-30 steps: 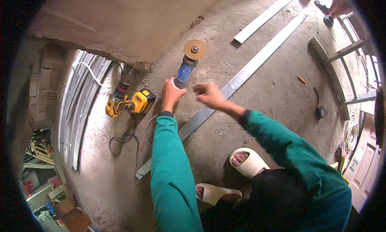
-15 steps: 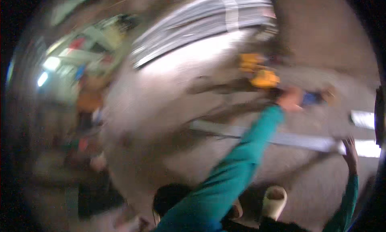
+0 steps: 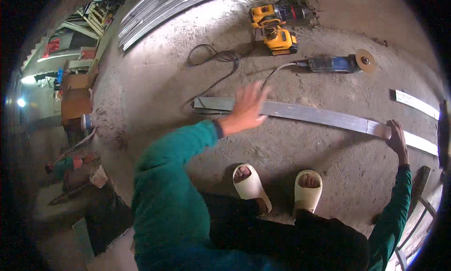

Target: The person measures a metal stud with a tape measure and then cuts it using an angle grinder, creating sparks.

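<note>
A long, flat silver metal profile (image 3: 314, 117) lies crosswise on the rough floor in front of my feet. My right hand (image 3: 397, 138) grips its right part, fingers curled over the far edge. Over its left part is my left hand (image 3: 244, 107), fingers spread and slightly smeared by motion; whether it touches the metal is unclear. Beyond the profile rests a blue angle grinder (image 3: 333, 64) with a tan disc (image 3: 365, 60), its cord running off to the left.
Yellow-and-black cordless power tools (image 3: 277, 34) lie past the grinder. A bundle of metal profiles (image 3: 164, 12) is at the far left. Another light strip (image 3: 416, 103) lies far right. Dark cord (image 3: 216, 55) loops across the floor. A cardboard box (image 3: 76, 99) stands left.
My left hand has left the grinder's rear end and moved left and nearer, over the metal profile. My right hand remains on the profile. The view has shifted.
</note>
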`<action>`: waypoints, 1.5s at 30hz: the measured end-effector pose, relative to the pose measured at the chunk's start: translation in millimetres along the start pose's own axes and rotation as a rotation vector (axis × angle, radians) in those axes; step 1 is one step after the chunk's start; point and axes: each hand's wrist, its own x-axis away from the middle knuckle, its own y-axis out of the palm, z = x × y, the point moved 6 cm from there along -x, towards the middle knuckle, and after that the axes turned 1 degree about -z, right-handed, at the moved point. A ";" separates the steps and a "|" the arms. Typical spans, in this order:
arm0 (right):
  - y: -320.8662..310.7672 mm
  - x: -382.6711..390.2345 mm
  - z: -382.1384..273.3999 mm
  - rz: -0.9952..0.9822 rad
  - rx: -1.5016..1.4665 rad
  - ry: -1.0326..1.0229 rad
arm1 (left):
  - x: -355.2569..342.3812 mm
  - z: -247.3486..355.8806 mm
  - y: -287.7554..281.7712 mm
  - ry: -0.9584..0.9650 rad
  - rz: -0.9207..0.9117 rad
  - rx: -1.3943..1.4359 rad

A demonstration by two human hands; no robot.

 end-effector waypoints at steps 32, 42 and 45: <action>7.1 78.2 -19.8 -0.113 -0.169 -0.065 | 29.4 5.1 -62.7 0.045 0.225 -0.079; -21.9 61.3 -132.2 -0.024 0.017 -0.325 | 110.8 65.3 58.3 -0.126 -0.480 0.239; -36.6 53.1 -153.8 0.022 -0.073 -0.398 | 105.0 42.7 32.3 -0.112 -0.429 0.384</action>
